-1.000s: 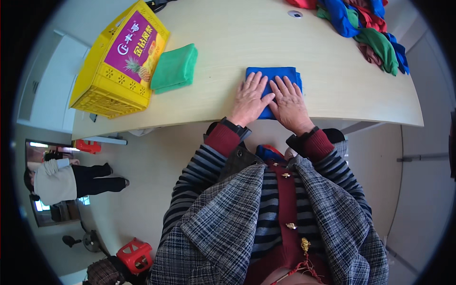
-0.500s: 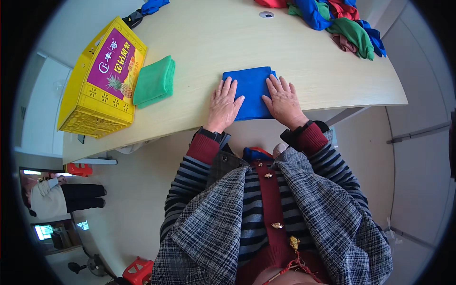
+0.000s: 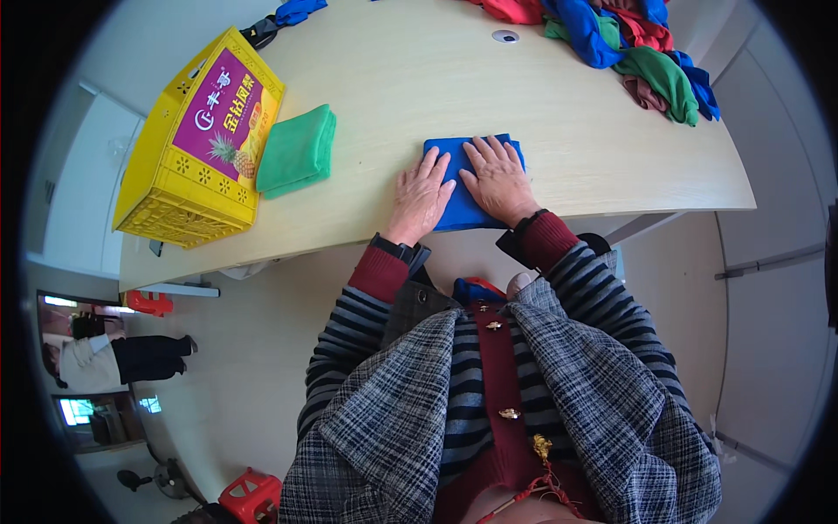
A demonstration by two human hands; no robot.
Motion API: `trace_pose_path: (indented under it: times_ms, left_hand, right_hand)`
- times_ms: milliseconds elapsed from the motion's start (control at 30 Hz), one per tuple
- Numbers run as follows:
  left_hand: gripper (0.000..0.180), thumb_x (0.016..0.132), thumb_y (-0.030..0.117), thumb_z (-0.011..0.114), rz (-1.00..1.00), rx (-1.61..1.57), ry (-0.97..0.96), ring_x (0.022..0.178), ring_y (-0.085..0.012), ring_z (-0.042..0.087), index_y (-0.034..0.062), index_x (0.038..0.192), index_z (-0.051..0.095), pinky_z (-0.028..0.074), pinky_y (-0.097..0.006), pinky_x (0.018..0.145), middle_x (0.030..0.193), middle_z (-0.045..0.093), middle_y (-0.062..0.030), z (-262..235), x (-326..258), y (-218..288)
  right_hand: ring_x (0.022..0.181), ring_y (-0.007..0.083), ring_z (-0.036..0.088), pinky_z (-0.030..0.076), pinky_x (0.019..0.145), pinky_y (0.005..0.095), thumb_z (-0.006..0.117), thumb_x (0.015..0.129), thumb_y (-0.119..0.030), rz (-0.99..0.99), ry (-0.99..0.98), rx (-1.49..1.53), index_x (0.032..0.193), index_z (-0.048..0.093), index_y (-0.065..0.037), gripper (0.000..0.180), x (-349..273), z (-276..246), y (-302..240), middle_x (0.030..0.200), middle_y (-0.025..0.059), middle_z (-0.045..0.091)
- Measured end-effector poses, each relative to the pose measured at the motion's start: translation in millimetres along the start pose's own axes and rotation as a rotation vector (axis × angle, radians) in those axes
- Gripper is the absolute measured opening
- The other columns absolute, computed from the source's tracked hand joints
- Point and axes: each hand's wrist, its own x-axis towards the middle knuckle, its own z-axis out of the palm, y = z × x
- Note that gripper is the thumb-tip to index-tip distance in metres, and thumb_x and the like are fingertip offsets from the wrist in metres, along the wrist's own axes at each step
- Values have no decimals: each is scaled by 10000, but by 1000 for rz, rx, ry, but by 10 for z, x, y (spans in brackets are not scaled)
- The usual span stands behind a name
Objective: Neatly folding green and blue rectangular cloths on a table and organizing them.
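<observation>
A folded blue cloth (image 3: pixel 463 206) lies flat at the table's near edge. My left hand (image 3: pixel 422 194) rests along its left side, fingers stretched out and pointing away from me. On the cloth's upper right part lies my right hand (image 3: pixel 501 182), palm down with the fingers extended. Neither hand grips anything; both press on the cloth from above. To the left, a folded green cloth (image 3: pixel 298 150) sits on the table beside the yellow basket (image 3: pixel 188 210).
The pale table (image 3: pixel 393 79) curves across the top. A heap of loose red, blue and green cloths (image 3: pixel 659 74) lies at its far right, near a round cable hole (image 3: pixel 505 37). On the floor stands a red stool (image 3: pixel 250 496); another person (image 3: pixel 113 360) is at the far left.
My right hand has shifted left, from the blue cloth's right edge further onto it. My left hand still lies on the left side. The whole view has moved slightly.
</observation>
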Motion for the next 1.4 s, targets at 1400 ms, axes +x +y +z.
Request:
trace_pose_path:
  times_ms: [1400]
  left_hand:
    - [574, 984, 285, 572, -53, -31, 111, 1387, -379, 400, 34, 1479, 425, 291, -587, 1147, 1590, 297, -177, 31, -179, 52]
  right_hand:
    - [1483, 321, 321, 211, 1217, 486, 444, 1048, -371, -41, -135, -75, 1513, 419, -74, 553, 40, 62, 0, 1558, 141, 427]
